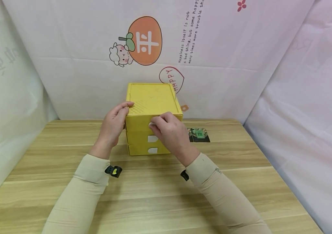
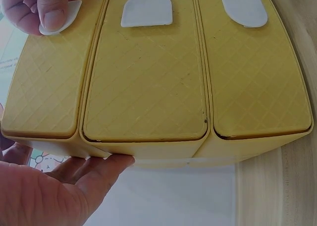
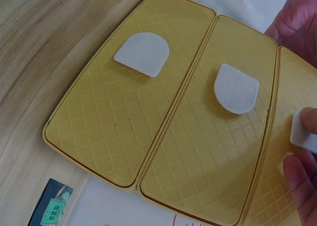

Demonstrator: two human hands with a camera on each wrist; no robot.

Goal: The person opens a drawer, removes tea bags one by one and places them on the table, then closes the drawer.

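To me this looks like a screened-off booth: printed white sheets [image 1: 227, 71] hang left, right and far around a wood-grain table [image 1: 148, 198].

White backdrop [image 1: 81, 84] behind the yellow box [image 1: 154, 97] reads "HAPPY" in a heart [image 1: 168, 76]; above, "Happiness itself is not"; on an orange fruit [image 1: 146, 29], "平".
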